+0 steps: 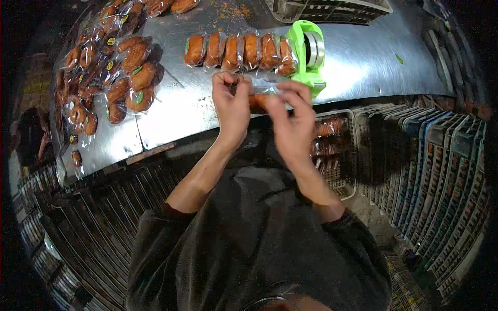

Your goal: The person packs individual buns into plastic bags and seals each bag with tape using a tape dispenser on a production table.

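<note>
A clear plastic bag with a brown bread roll in it hangs between my hands, just over the table's near edge. My left hand is closed, pinching the left end of the plastic. The right end is gripped by my right hand, whose fingers are slightly blurred. Just beyond my hands stands a bright green tape dispenser with a roll on it. To its left, several wrapped bread rolls lie side by side in a row.
A heap of bagged breads covers the left of the metal table. A dark crate sits at the back. Below on the right are a crate with wrapped breads and stacked crates. Slatted trays fill the lower left.
</note>
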Action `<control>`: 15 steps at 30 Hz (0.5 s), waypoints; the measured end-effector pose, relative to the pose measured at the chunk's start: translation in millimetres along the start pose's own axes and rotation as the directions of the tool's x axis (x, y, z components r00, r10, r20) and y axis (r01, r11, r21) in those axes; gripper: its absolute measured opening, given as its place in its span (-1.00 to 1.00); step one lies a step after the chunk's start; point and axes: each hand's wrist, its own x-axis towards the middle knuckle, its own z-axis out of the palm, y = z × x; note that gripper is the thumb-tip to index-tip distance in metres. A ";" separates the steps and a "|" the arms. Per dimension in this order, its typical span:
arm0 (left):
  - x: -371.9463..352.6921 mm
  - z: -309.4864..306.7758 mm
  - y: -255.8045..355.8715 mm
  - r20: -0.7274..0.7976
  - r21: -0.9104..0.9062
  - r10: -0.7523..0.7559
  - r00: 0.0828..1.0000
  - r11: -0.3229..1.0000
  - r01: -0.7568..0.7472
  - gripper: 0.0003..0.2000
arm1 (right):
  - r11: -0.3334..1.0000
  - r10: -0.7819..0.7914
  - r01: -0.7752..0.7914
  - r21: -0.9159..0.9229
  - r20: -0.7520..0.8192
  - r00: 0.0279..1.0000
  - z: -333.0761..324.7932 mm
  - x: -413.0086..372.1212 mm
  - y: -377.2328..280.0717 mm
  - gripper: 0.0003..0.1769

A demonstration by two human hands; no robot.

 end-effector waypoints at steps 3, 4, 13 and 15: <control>-7.5 1.4 16.6 0.003 -0.042 -0.056 0.998 0.998 0.057 -0.74 | 0.994 -0.011 0.005 0.108 0.052 0.999 21.7 8.3 0.9 -0.71; -6.3 -0.4 23.3 0.067 0.014 0.008 0.998 1.000 -0.009 -0.74 | 0.965 0.111 -0.127 0.228 0.081 0.991 22.9 11.8 -4.9 -0.64; 49.6 -93.1 84.6 0.159 -0.250 -0.223 0.962 0.933 0.257 -0.52 | 0.875 0.157 -0.322 0.361 0.418 0.895 118.7 31.7 -6.7 -0.73; 77.3 -113.5 84.8 0.063 -0.002 -0.056 0.996 0.998 0.057 -0.49 | 0.973 -0.079 -0.010 0.232 0.370 0.926 117.2 49.3 -9.0 -0.64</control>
